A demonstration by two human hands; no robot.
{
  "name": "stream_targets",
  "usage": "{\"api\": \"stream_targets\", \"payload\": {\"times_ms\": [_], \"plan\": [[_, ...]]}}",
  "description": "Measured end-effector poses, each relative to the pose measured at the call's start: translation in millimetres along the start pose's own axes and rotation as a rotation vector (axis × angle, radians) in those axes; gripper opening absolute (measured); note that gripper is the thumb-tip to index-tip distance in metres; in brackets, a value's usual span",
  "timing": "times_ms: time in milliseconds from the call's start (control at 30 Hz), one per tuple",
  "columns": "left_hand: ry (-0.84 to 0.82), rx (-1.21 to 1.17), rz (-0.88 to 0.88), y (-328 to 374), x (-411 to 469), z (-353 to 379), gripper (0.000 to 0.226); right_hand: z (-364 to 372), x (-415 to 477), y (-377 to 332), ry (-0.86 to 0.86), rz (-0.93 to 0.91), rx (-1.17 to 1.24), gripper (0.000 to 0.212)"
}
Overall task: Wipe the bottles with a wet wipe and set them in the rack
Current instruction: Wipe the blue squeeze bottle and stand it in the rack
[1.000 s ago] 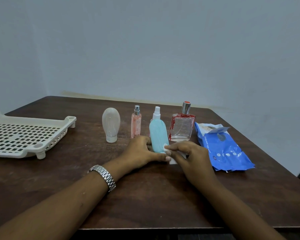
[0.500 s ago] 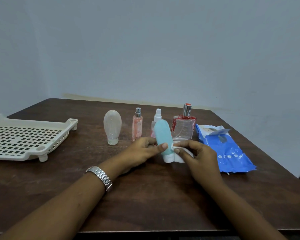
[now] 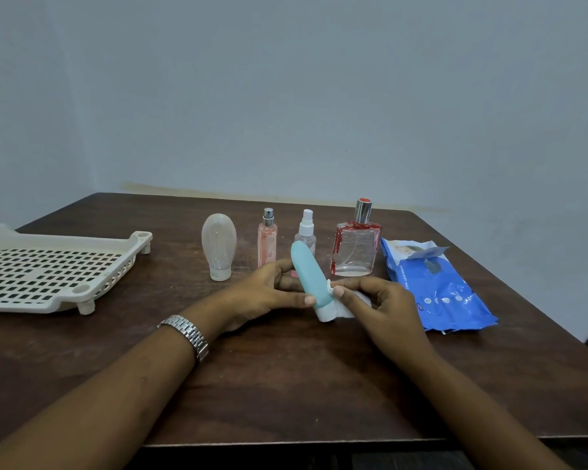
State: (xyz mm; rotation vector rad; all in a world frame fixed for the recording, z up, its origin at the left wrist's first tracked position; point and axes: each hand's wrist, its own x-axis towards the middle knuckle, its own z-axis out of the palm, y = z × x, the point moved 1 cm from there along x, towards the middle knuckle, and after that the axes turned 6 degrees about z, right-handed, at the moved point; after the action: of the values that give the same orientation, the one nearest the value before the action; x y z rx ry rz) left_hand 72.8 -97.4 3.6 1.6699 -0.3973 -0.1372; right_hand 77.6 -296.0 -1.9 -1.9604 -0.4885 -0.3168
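Left hand point(image 3: 265, 293): curled round the blue-green bottle point(image 3: 308, 276), thumb along its near side, fingers behind it.
Right hand point(image 3: 384, 305): thumb and forefinger pinch a white wet wipe point(image 3: 348, 308) against the bottle's lower part, just above the cap; the other fingers are curled under.
Blue-green bottle: between the two hands, tilted, white cap point(image 3: 323, 313) down and nearest the person, rounded end up and leaning away. Whether the cap touches the table point(image 3: 286, 385) cannot be told.
Wet wipe: bunched under the right hand's fingers, touching the bottle beside the cap.
Rack point(image 3: 48, 276): cream, slotted, flat on the table well apart to the left of the left hand.
Other bottles: upright in a row just beyond the hands: a clear squeeze bottle point(image 3: 219, 245) standing on its cap beyond and left of the left hand, a pink spray bottle point(image 3: 267, 242) beyond the left hand's fingers, a small clear spray bottle point(image 3: 306, 232) partly hidden behind the held bottle, a square glass bottle point(image 3: 355, 247) with red edges beyond the right hand.
Pack of wipes point(image 3: 438, 286): blue, flap lifted, lying just right of the right hand.
Watch point(image 3: 187, 334): metal band on the left wrist.
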Motion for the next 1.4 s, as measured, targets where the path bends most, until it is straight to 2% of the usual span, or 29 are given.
{"api": "stream_targets", "payload": {"times_ms": [100, 233, 433, 633, 800, 967, 1200, 1400], "plan": [[-0.051, -0.016, -0.002, 0.0, 0.8, -1.8, 0.052, 1.1, 1.2, 2.4, 0.013, -0.027, -0.014, 0.012], [-0.061, -0.032, 0.007, 0.2, 0.6, -2.6, 0.040, 4.8, 3.6, 2.3, 0.027, -0.066, -0.060, 0.020], [-0.035, -0.053, 0.029, -4.9, 0.0, -5.1, 0.039, 6.1, -2.8, -1.5, 0.031, -0.287, -0.170, 0.022], [-0.010, -0.057, 0.044, -5.0, 1.3, -3.7, 0.035, 8.9, 6.4, -3.4, 0.097, -0.261, -0.190, 0.019], [-0.011, -0.068, 0.047, -6.6, 1.6, -4.6, 0.037, 6.7, -7.0, -5.5, 0.015, -0.447, -0.333, 0.023], [0.010, -0.070, 0.050, -7.2, 2.3, -4.1, 0.035, 8.3, -0.7, -8.4, 0.080, -0.421, -0.308, 0.021], [0.018, -0.060, 0.041, -9.4, 2.5, -5.8, 0.040, 6.6, -8.8, -7.1, -0.032, -0.502, -0.425, 0.022], [0.028, -0.057, 0.048, -6.6, 2.0, -4.6, 0.043, 10.2, -4.4, -13.2, 0.041, -0.469, -0.366, 0.019]]}}
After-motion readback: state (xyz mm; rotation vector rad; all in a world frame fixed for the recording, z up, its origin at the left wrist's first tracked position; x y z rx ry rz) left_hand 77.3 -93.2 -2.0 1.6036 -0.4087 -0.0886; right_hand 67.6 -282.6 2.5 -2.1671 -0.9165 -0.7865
